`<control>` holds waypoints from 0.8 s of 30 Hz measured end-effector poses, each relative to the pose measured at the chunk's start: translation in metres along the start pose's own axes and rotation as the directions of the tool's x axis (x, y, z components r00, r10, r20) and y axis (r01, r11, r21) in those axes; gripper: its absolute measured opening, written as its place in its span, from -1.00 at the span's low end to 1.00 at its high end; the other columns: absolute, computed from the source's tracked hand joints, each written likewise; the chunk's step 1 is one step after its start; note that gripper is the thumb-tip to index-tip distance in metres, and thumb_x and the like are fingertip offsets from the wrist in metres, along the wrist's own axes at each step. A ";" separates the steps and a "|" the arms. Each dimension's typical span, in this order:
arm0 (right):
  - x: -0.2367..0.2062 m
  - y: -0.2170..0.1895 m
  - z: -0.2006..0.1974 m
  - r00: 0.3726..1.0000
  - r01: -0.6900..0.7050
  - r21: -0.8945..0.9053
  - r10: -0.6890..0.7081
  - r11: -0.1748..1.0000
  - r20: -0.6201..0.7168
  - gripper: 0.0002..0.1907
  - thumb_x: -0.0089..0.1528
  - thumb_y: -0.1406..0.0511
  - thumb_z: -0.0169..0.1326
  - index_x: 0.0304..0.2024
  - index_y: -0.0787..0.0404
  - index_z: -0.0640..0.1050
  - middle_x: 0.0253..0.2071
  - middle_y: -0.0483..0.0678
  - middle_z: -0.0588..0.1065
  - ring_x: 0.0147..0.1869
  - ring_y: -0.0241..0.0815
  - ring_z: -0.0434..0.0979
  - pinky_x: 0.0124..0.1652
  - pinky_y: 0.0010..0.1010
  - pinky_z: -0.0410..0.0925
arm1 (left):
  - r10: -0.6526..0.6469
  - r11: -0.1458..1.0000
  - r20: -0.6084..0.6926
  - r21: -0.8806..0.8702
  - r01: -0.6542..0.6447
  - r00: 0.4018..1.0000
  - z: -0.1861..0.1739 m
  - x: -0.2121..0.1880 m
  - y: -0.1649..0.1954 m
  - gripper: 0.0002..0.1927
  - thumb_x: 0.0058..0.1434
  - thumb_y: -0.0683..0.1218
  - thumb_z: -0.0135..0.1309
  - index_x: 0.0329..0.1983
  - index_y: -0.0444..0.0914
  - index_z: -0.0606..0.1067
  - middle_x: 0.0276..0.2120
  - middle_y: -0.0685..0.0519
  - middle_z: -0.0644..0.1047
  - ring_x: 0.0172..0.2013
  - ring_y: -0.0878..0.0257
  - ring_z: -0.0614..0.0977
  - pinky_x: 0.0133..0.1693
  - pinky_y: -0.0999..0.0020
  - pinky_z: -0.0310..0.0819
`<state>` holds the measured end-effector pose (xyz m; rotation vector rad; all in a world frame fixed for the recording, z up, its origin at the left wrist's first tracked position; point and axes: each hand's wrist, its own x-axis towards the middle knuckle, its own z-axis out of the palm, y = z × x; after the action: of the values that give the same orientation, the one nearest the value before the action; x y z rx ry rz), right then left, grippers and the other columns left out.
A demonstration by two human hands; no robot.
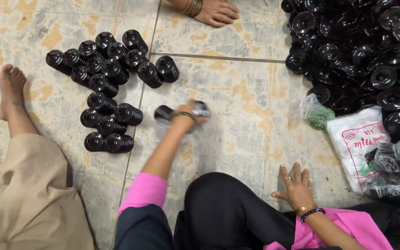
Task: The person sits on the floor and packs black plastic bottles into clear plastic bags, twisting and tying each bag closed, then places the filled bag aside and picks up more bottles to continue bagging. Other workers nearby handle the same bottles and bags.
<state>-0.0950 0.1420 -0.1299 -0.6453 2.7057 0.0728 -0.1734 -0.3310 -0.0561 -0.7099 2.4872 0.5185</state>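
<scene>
My left hand point(188, 115), with a green bangle at the wrist, reaches out over the tiled floor and grips a black ribbed plastic part point(164, 114); it is blurred by motion. A little to its left several black ribbed parts point(109, 69) of the same kind lie on their sides in rows. My right hand point(296, 185) rests flat on the floor beside my black-clad knee, with its fingers spread and nothing in it. It wears a ring and bracelets.
A big heap of black cup-shaped parts point(357, 51) fills the upper right. White point(356, 143), green point(318, 113) and black plastic bags point(396, 171) lie below it. Another person's bare foot point(10, 85) and beige clothing are at the left; a bangled hand point(216, 11) rests at the top.
</scene>
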 end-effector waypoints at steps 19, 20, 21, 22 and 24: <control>0.000 0.000 0.008 1.000 0.002 0.028 -0.003 1.000 0.018 0.20 -0.18 -0.26 0.28 0.43 -0.23 0.12 0.50 0.25 -0.06 0.47 0.57 0.01 0.16 0.37 0.26 | 0.270 0.961 -0.260 0.009 -0.278 0.927 -0.003 -0.039 0.032 0.45 -0.38 0.24 0.58 0.51 -0.06 -0.05 0.41 -0.31 0.10 0.19 -0.18 0.45 0.06 0.05 0.44; 0.000 -0.001 0.007 1.000 -0.002 0.028 0.001 1.000 0.029 0.20 -0.18 -0.26 0.29 0.43 -0.23 0.11 0.50 0.25 -0.06 0.47 0.56 0.00 0.17 0.36 0.26 | 0.283 0.959 -0.191 0.048 -0.279 0.940 -0.001 -0.033 0.035 0.47 -0.38 0.23 0.58 0.52 -0.03 -0.08 0.43 -0.28 0.07 0.19 -0.17 0.46 0.08 0.06 0.44; 0.001 -0.002 0.005 0.999 -0.008 0.026 0.007 1.000 0.033 0.19 -0.18 -0.25 0.29 0.43 -0.23 0.11 0.50 0.25 -0.07 0.47 0.56 0.00 0.17 0.36 0.25 | 0.294 0.954 -0.126 0.089 -0.285 0.947 0.002 -0.024 0.041 0.48 -0.39 0.23 0.58 0.53 0.00 -0.11 0.45 -0.26 0.04 0.19 -0.16 0.46 0.09 0.07 0.44; 0.002 -0.003 0.003 0.999 -0.009 0.034 0.008 0.999 0.041 0.19 -0.17 -0.25 0.29 0.43 -0.23 0.11 0.50 0.25 -0.07 0.47 0.56 0.00 0.17 0.36 0.25 | 0.304 0.947 -0.060 0.130 -0.294 0.951 0.004 -0.014 0.046 0.50 -0.39 0.22 0.58 0.53 0.03 -0.13 0.47 -0.23 0.01 0.18 -0.15 0.47 0.11 0.08 0.44; 0.002 -0.006 0.000 0.998 -0.013 0.050 0.010 0.999 0.065 0.19 -0.16 -0.23 0.30 0.44 -0.21 0.10 0.51 0.26 -0.08 0.48 0.56 -0.01 0.17 0.36 0.25 | 0.341 0.934 -0.080 0.141 -0.328 0.937 0.011 0.004 0.056 0.43 -0.29 0.19 0.54 0.57 0.02 -0.10 0.44 -0.22 0.12 0.18 -0.16 0.49 0.10 0.06 0.46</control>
<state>-0.0945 0.1359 -0.1303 -0.6026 2.6399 0.0282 -0.2041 -0.2831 -0.0553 -0.2669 2.7272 0.4483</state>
